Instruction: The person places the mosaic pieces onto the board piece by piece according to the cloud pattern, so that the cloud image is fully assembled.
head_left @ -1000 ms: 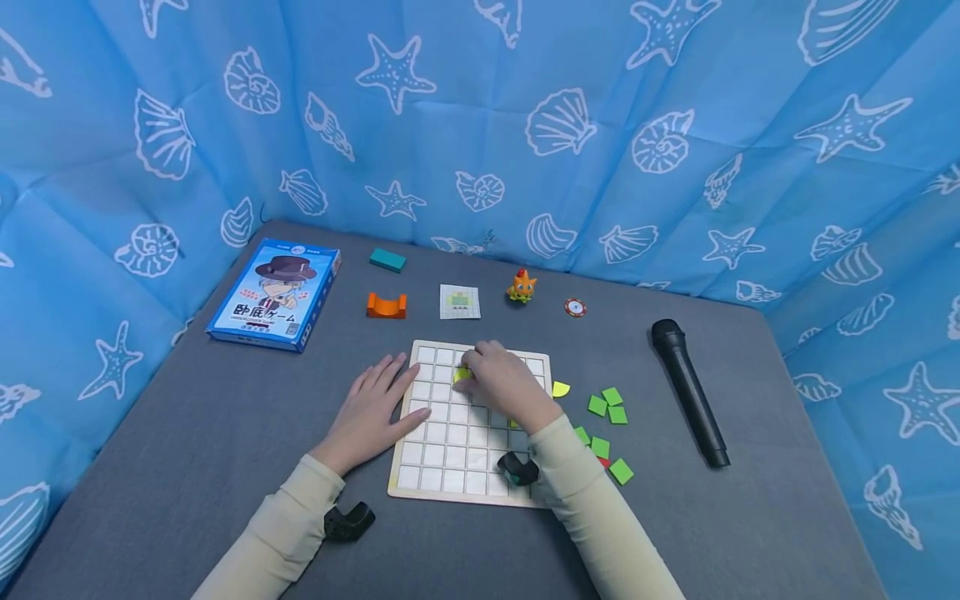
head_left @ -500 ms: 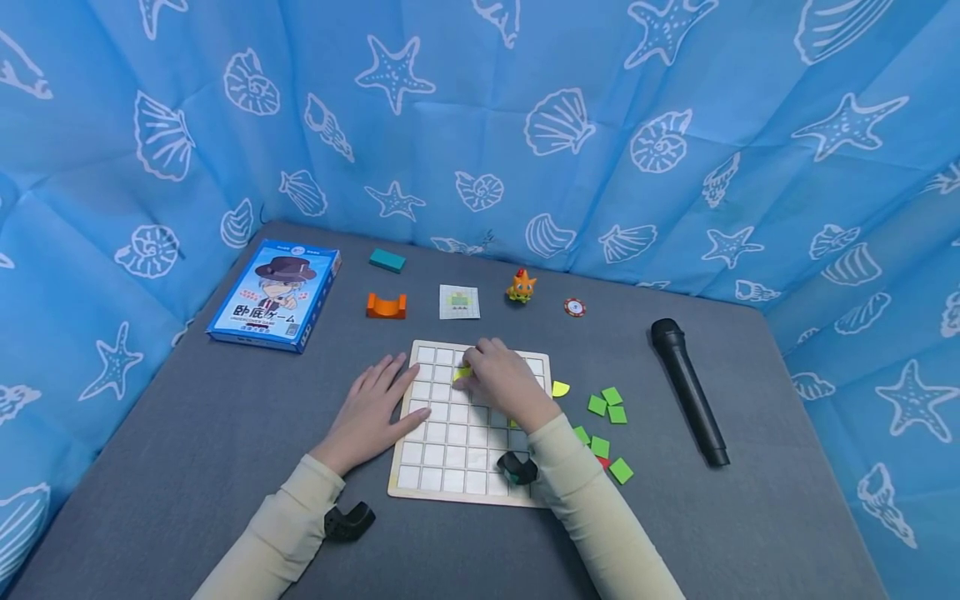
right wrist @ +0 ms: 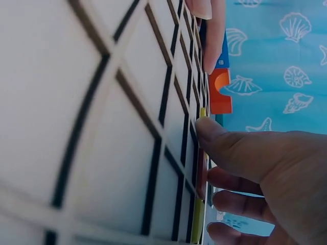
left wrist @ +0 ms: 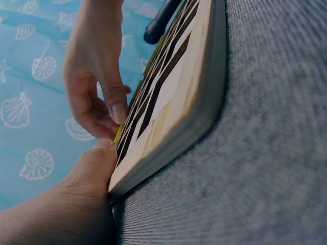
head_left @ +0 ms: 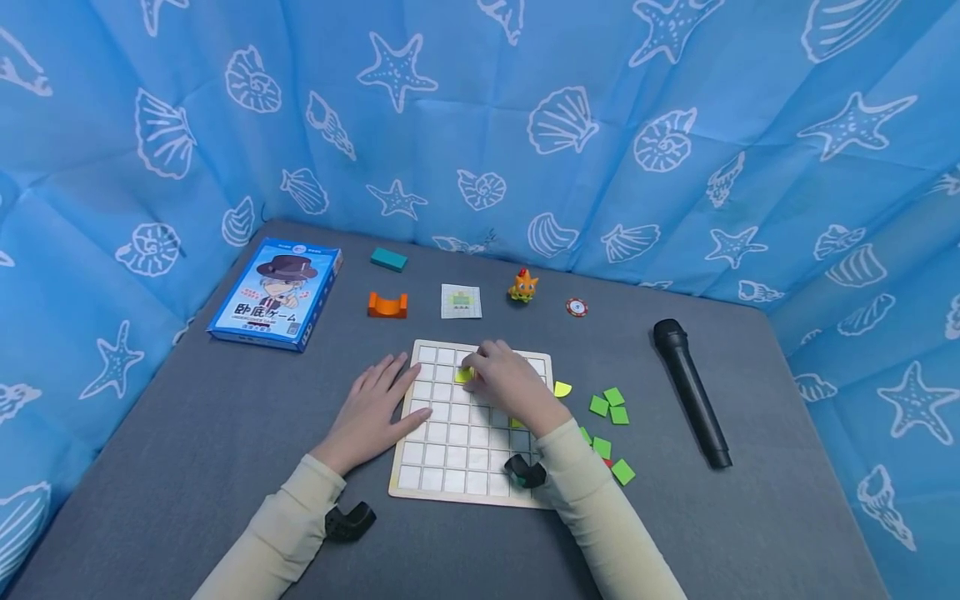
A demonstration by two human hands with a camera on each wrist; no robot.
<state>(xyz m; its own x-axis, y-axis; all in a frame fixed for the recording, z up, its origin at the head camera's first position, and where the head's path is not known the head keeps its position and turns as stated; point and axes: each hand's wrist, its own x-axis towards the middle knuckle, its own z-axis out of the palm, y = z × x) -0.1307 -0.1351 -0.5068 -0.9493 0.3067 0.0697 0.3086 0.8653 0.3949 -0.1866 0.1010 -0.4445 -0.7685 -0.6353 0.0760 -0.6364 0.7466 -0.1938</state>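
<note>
In the head view a wooden board [head_left: 432, 457] with a grid of white squares lies at the table's middle. My left hand [head_left: 369, 417] rests at its left side, fingers spread and the thumb over the squares. Over the board's upper part my right hand [head_left: 512, 385] bends its fingers round a yellow tile [head_left: 462, 376], thumb and fingertips at the tile's right side. Up close in the right wrist view, the thumb tip is right at that tile's edge, and a red piece [right wrist: 202, 176] shows just beyond it. Another yellow piece [head_left: 516, 423] is on the board, partly hidden under the right wrist.
Right of the board lie a yellow quarter-round piece [head_left: 562, 389] and several green tiles [head_left: 619, 415]. Farther right is a black microphone [head_left: 692, 392]. Behind stand a blue box [head_left: 276, 293], an orange arch block [head_left: 387, 306], a teal block [head_left: 389, 259], a pattern card [head_left: 461, 302], an orange figurine [head_left: 522, 286] and a chip [head_left: 577, 307].
My right hand has shifted slightly to the right, and more of the yellow tile shows beside its fingers. The left hand stays in place.
</note>
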